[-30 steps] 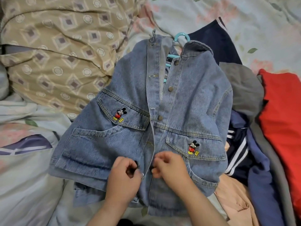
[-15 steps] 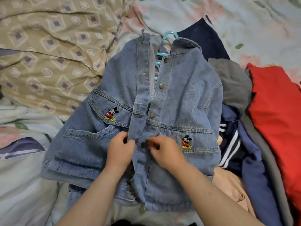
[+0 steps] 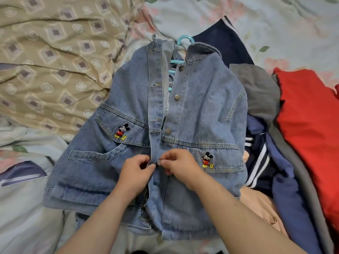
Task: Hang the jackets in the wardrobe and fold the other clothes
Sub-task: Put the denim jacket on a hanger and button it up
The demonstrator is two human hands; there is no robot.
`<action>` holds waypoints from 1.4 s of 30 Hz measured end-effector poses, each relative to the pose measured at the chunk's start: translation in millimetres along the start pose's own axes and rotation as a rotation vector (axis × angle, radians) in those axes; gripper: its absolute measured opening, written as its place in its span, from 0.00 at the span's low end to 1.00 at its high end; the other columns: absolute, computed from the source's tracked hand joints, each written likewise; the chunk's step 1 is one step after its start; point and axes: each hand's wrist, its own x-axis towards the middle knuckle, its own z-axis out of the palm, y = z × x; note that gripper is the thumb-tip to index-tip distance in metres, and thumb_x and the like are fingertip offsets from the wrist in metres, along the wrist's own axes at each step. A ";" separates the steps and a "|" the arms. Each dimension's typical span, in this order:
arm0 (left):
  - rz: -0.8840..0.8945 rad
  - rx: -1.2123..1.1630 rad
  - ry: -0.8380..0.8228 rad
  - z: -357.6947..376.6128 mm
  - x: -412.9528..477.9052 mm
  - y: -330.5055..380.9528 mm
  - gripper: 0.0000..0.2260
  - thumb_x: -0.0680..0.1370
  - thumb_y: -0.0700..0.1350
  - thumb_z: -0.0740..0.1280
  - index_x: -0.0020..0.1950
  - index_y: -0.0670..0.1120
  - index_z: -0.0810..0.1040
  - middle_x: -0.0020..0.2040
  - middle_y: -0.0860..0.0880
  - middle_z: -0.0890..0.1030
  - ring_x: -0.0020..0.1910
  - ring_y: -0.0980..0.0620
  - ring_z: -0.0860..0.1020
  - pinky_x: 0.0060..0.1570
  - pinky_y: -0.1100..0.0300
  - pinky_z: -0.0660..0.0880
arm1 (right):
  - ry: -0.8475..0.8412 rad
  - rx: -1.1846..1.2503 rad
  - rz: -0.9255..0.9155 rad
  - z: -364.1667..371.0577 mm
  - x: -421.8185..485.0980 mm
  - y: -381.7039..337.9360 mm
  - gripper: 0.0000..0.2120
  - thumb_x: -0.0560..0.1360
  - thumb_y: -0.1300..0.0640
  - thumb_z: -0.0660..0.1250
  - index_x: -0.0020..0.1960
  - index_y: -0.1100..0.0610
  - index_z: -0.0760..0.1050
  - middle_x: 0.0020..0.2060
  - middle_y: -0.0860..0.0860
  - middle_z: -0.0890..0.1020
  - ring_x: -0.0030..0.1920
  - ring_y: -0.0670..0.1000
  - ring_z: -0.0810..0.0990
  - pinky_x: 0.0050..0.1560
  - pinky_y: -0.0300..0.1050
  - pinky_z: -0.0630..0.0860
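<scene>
denim jacket | left hand pinches buttonhole placket, right hand pinches button edge, mid-front | lies flat mid-bed on teal hanger, clothes pile toward right edge | likely stiff, weighty, non-slip: lift by hanger hook

Your floral-sheeted bed carries a beige patterned quilt at left. A denim jacket lies flat at centre, with a heap of clothes just beside it at right.
</scene>
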 end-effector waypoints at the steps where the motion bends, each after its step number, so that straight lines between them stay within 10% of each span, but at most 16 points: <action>1: 0.001 -0.012 0.001 1.9 -0.3 1.2 0.10 0.74 0.38 0.72 0.33 0.44 0.77 0.27 0.55 0.73 0.29 0.59 0.68 0.29 0.67 0.65 | -0.020 0.083 0.047 -1.0 -0.5 -1.9 0.10 0.74 0.68 0.70 0.39 0.56 0.76 0.32 0.51 0.77 0.31 0.48 0.74 0.35 0.43 0.75; 8: -0.060 -0.195 -0.013 2.2 -3.2 5.6 0.16 0.75 0.33 0.71 0.34 0.52 0.83 0.29 0.61 0.79 0.30 0.67 0.75 0.35 0.73 0.70 | -0.089 0.278 0.245 -3.8 3.3 -9.9 0.09 0.75 0.71 0.67 0.40 0.59 0.75 0.33 0.53 0.77 0.31 0.48 0.74 0.32 0.39 0.76; 16: -0.178 -0.399 -0.093 6.2 2.1 4.8 0.11 0.74 0.32 0.72 0.40 0.47 0.87 0.39 0.43 0.86 0.38 0.49 0.84 0.40 0.57 0.82 | -0.112 0.328 0.308 -0.6 7.0 -7.5 0.12 0.78 0.72 0.62 0.40 0.59 0.75 0.32 0.53 0.76 0.28 0.46 0.73 0.27 0.36 0.74; 30: -0.101 -0.127 -0.010 23.9 4.4 1.6 0.11 0.70 0.34 0.74 0.41 0.50 0.81 0.32 0.52 0.82 0.28 0.63 0.75 0.31 0.71 0.72 | -0.143 0.469 0.369 -2.1 12.7 -0.6 0.09 0.77 0.62 0.65 0.38 0.58 0.76 0.32 0.53 0.78 0.26 0.45 0.72 0.29 0.36 0.71; 42: -0.242 -0.288 0.005 18.8 5.2 -5.4 0.06 0.73 0.33 0.73 0.41 0.44 0.83 0.33 0.49 0.84 0.32 0.55 0.80 0.36 0.64 0.79 | 0.050 0.196 0.099 7.5 -0.3 18.3 0.05 0.77 0.67 0.68 0.47 0.71 0.76 0.36 0.59 0.79 0.33 0.52 0.77 0.34 0.42 0.76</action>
